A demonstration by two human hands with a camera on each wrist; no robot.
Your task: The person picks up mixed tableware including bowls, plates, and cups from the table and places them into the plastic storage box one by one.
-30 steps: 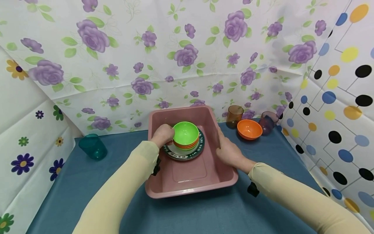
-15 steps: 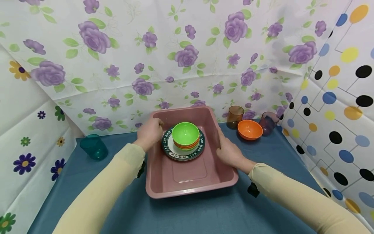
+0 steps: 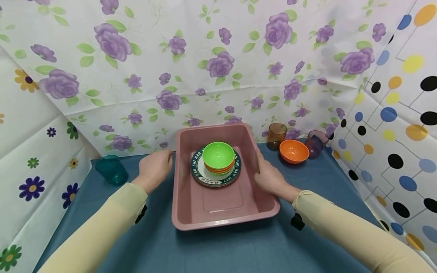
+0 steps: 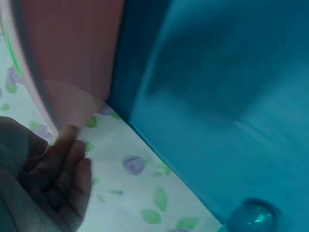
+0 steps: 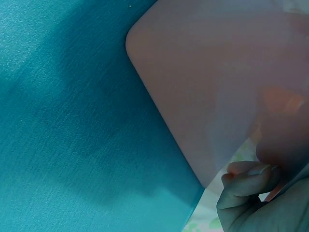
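The pink tub (image 3: 223, 199) sits on the blue table (image 3: 225, 250), its far end close to the flowered backdrop (image 3: 143, 76). The person's right hand (image 3: 271, 176) grips the tub's right rim; most of its fingers are hidden by the wall in the head view, while the right wrist view shows some of them curled at the edge, dim and partly cut off by the frame. The left hand (image 3: 155, 168) is just outside the left rim, fingers loosely bent and holding nothing; whether a fingertip brushes the rim cannot be told.

Inside the tub, toward the far end, a plate (image 3: 199, 170) with a dark, lettered border carries a stack of bowls. The green bowl (image 3: 218, 155) on top covers most of those beneath, so only orange and green edges show and their number is unclear. The stack hides the plate's middle.

To the right of the tub, an orange bowl (image 3: 294, 151) stands between an amber cup (image 3: 276, 136) and a purple cup (image 3: 316, 143) and overlaps the purple one in view. A teal cup (image 3: 112, 170) is at the left. Both sleeves (image 3: 92, 231) run out of the picture.
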